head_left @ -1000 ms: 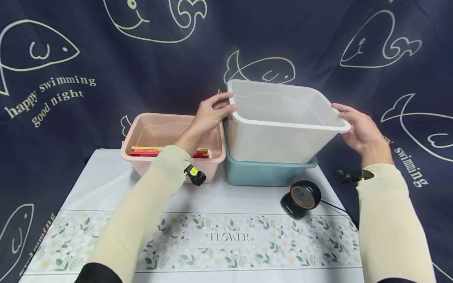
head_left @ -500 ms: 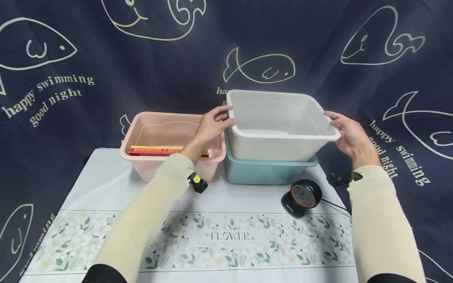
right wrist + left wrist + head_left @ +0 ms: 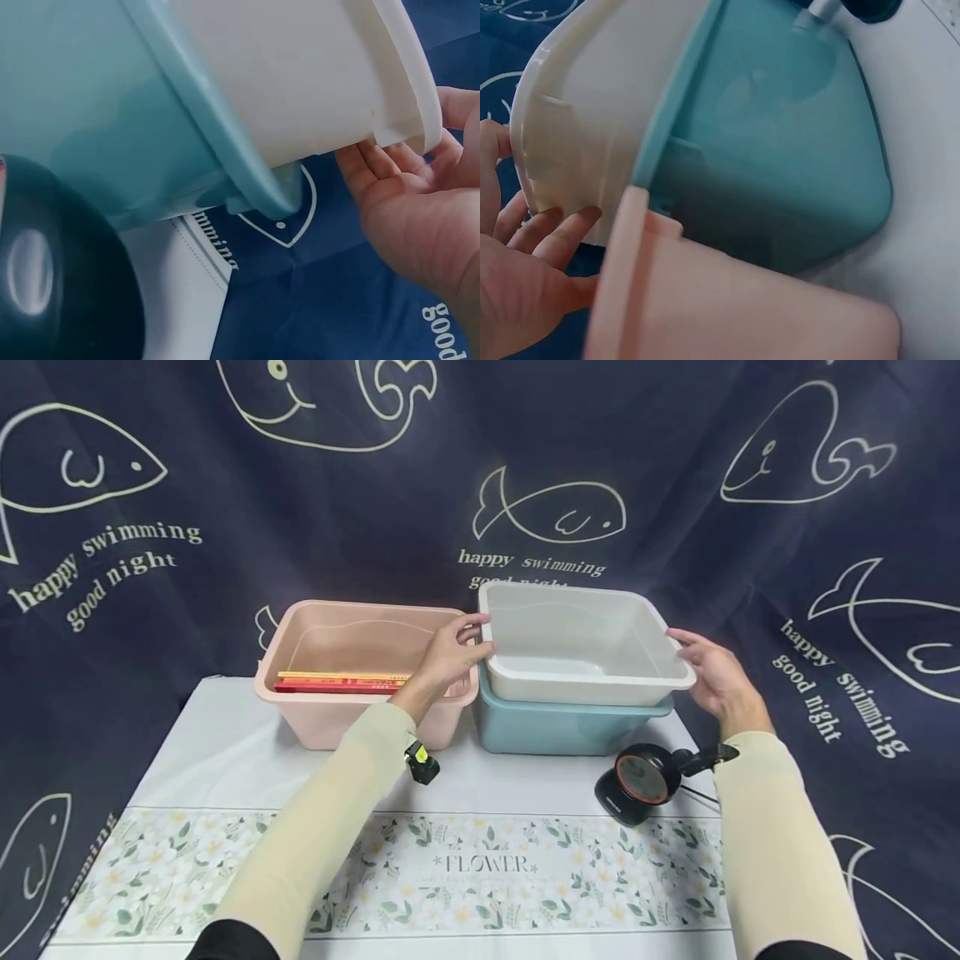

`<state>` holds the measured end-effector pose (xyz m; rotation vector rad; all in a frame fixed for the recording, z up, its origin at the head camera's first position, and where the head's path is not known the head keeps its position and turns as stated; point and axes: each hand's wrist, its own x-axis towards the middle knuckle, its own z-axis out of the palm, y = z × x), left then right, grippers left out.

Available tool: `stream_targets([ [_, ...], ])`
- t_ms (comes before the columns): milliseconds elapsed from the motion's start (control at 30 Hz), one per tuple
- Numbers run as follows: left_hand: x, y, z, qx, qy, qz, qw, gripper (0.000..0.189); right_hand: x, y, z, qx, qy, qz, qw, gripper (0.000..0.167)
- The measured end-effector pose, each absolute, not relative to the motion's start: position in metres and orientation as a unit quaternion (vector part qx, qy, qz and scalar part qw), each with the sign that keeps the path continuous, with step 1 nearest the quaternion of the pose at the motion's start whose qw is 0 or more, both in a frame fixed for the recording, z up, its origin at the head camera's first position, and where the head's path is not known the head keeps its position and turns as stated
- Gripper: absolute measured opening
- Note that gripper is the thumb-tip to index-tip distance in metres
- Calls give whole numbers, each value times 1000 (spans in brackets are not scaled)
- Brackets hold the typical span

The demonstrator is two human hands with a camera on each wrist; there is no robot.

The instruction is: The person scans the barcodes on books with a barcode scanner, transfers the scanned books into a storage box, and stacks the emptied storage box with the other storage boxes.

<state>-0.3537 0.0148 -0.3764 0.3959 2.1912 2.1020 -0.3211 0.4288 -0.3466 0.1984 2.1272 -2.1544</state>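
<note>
A white plastic storage bin (image 3: 592, 692) sits partly sunk inside a teal bin (image 3: 562, 731), its upper walls and rim standing above the teal rim. At the white bin's left end my left hand (image 3: 448, 658) grips the rim; in the left wrist view its fingertips touch the outer wall. My right hand (image 3: 720, 681) holds the rim at the opposite end, and the right wrist view has that hand's fingers (image 3: 369, 161) under the rim. A pink bin (image 3: 322, 722) stands directly left of the teal one, with my left forearm crossing its front right part.
Thin red and yellow items, perhaps books, lie in the pink bin (image 3: 281, 718). A black round device (image 3: 637, 785) with a cable stands before the teal bin, close to my right wrist. Behind the table (image 3: 247, 760) hangs a dark blue curtain (image 3: 360, 527).
The white bin has come down deeper into the teal bin and levelled out, its right end dropping most. Both hands have lowered with it, the right one also shifting left.
</note>
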Motion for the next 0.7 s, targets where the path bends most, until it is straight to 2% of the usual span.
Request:
stream_targets([
  [433, -351, 9, -385, 167, 788, 593, 23, 48, -323, 414, -358, 90, 742, -663, 36, 52],
  [700, -320, -12, -378, 224, 855, 463, -61, 53, -330, 415, -372, 116, 812, -571, -23, 51],
])
